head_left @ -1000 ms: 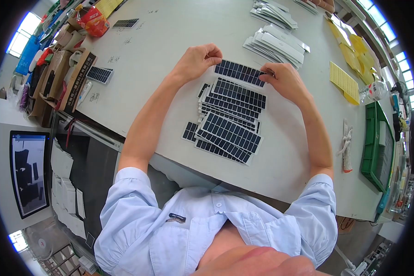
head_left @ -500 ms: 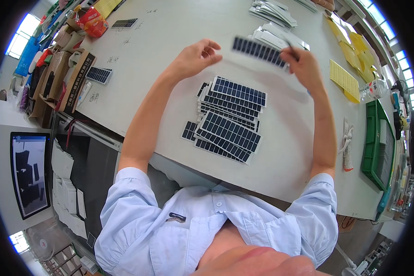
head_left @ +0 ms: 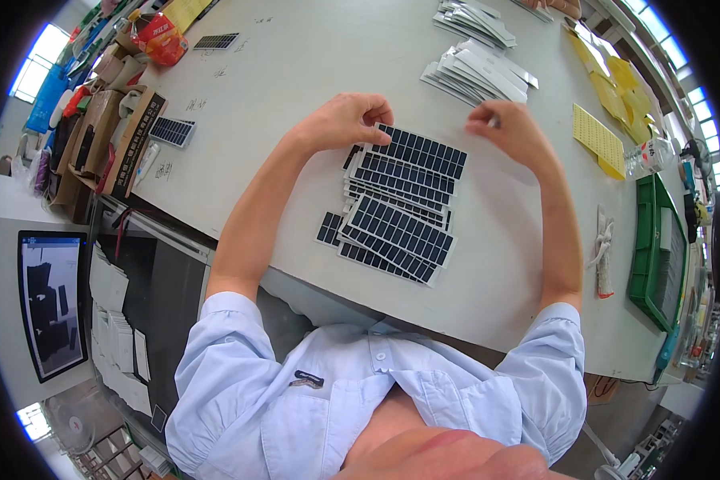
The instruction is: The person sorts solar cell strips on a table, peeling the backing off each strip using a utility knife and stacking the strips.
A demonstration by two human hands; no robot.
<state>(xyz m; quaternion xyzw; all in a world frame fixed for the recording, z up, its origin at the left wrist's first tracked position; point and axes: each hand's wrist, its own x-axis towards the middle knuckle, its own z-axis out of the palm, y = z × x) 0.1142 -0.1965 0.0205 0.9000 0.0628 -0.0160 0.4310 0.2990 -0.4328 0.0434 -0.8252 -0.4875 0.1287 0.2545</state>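
Observation:
My left hand [head_left: 348, 122] pinches the upper left corner of a small solar panel [head_left: 422, 152], thumb on its face. That panel lies on top of a loose, fanned pile of solar panels [head_left: 400, 232] with dark cells and white edges. To the right of the pile, apart from it, my right hand [head_left: 514, 132] hovers with fingers curled together. A small dark bit shows among those fingers, too blurred to name. Beyond the right hand lies a stack of white flat pieces [head_left: 480, 72], perhaps panels turned face down.
Another white stack [head_left: 476, 22] lies farther back. Single panels rest at left [head_left: 173, 130] and far left [head_left: 216, 41]. At right are a yellow perforated sheet [head_left: 598, 138], a plastic bottle [head_left: 650, 158] and a green tray [head_left: 644, 240]. A monitor [head_left: 54, 304] stands lower left.
The panel that my right hand held above the table is now on the pile. My left hand has moved down onto its corner; my right hand has let go and is drawn off to the right.

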